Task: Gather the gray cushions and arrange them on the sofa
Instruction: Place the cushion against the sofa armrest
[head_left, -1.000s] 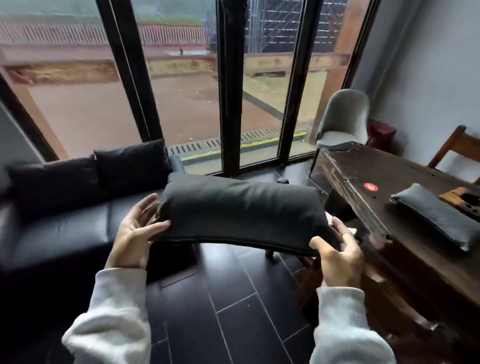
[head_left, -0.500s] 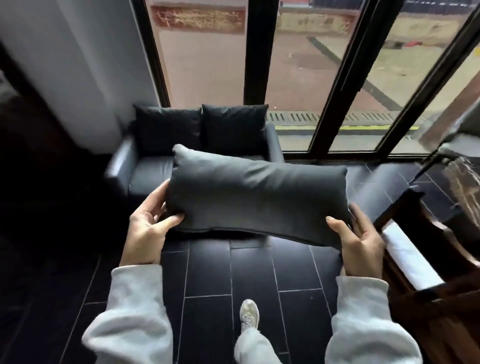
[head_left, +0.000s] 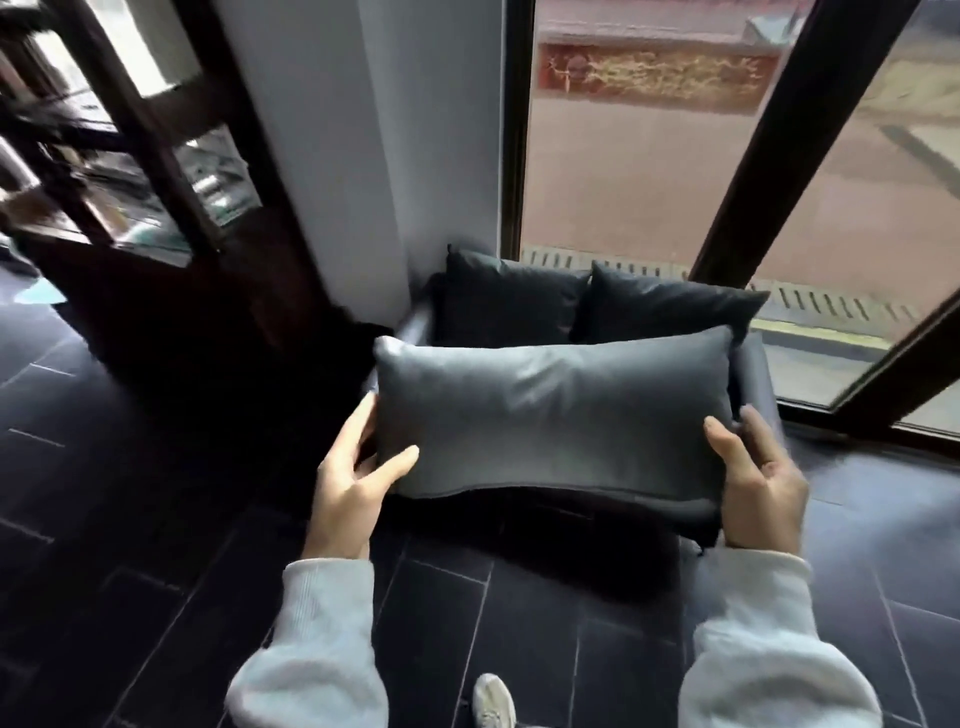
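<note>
The left hand (head_left: 358, 486) and right hand (head_left: 761, 488) each clasp one end of the cushion (head_left: 550, 415), held level in the air before the sofa (head_left: 756, 374). Lower it flat onto the seat, against the two back cushions (head_left: 587, 304). Versus half a second ago, the sofa is nearer and the view has swung left.

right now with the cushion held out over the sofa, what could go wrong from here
1. The gray cushion is gripped only at its ends by the left hand and right hand, and it sags a little between them; it might slip if either grip loosens.
2. It hides most of the sofa seat, so placement is partly blind.
3. Two dark back cushions already lean there; pushing in could knock them askew.
</note>
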